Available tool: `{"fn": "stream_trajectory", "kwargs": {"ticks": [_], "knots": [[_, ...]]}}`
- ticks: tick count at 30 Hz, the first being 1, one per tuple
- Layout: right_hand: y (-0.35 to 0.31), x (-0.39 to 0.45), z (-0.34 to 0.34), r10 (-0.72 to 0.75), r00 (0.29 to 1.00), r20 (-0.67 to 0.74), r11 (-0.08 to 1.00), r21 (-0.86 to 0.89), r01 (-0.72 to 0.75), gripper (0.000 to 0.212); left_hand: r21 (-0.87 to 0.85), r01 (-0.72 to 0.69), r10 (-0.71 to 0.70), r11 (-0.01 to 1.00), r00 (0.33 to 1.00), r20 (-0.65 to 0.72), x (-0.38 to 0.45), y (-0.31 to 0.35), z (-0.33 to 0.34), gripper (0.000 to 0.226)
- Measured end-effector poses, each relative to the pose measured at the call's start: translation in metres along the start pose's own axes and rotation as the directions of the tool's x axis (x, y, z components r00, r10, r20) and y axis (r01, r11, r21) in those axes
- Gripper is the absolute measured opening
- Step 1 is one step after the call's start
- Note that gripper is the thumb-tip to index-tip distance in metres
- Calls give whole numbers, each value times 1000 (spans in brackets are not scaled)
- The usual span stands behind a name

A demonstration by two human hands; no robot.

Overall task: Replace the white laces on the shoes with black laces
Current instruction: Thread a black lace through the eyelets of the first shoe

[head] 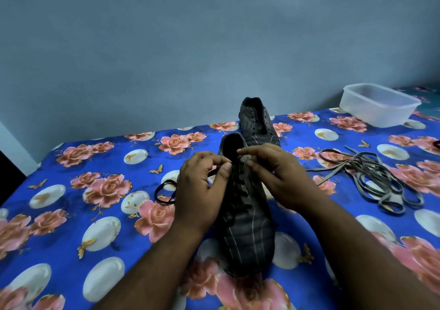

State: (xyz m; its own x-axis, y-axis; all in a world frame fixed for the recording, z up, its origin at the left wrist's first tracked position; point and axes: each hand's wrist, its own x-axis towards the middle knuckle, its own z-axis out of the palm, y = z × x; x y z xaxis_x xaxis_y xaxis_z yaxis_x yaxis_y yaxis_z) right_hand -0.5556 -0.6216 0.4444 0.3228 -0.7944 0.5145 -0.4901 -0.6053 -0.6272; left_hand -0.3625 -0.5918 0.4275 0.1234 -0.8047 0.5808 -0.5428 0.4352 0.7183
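A dark striped shoe (247,233) lies in front of me with its toe toward me, and a black lace (164,192) is threaded through its lower eyelets. My left hand (202,190) pinches the black lace at the shoe's upper left eyelets; the loose end loops onto the cloth at the left. My right hand (276,174) rests on the shoe's right side with its fingertips at the tongue; what it pinches is hidden. A second dark shoe (258,124) without laces stands behind. The removed pale laces (371,178) lie in a heap at the right.
The shoes lie on a blue floral cloth (83,167) over a bed or table against a grey wall. A clear plastic tub (378,105) stands at the back right. A small dark thing (436,144) peeks in at the right edge.
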Motion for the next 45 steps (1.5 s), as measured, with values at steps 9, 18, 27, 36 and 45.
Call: {"fn": "stream_trajectory", "kwargs": {"ticks": [9,18,27,36,45], "knots": [[7,0,5,12,996,89,986,-165,3,36,292,-163,141,942,985,96,-2,2,7,19],[16,2,-5,-1,998,60,999,44,-2,26,471,-169,191,866,982,1,-2,3,6,11],[16,-1,-10,53,994,93,984,164,-68,28,403,-108,71,909,992,106,-2,6,9,16],[11,-3,-9,91,992,82,986,131,-102,41,290,-24,-20,957,989,148,1,8,12,24],[13,-2,-11,187,981,48,980,62,-190,17,398,15,-93,917,979,179,3,9,16,16]]}}
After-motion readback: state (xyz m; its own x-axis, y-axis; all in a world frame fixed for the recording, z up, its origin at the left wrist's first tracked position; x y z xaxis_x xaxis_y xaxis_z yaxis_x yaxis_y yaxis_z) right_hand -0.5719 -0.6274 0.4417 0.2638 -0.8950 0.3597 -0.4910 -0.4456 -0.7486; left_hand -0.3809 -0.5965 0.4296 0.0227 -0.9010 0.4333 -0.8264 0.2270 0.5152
